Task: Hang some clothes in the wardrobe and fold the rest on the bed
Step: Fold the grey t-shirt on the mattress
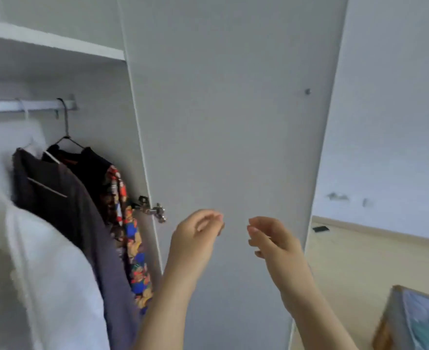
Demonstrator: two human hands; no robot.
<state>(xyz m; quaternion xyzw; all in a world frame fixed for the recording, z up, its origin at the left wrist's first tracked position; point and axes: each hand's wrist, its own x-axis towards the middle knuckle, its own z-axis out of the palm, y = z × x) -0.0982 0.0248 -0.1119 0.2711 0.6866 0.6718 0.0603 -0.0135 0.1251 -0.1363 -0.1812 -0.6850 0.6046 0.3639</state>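
Hanging on the rail point(26, 106) inside the wardrobe point(99, 79), up and left of the fingers point(214, 218): fluffy white garment point(44, 261) nearest, smooth grey-purple garment point(87, 223) next, black garment with bright floral trim point(132, 248) last, just beside a metal hinge point(155, 210). Raised side by side before the flat white wardrobe door point(233, 109): left hand point(195, 233) and right hand point(271, 238), apart, loosely curled, grasping nothing. Blocking everything straight beyond the fingers, that open door. Off right of the fingers: pale floor point(360, 253), small black object point(320, 229), framed picture point(415, 322) at the corner.
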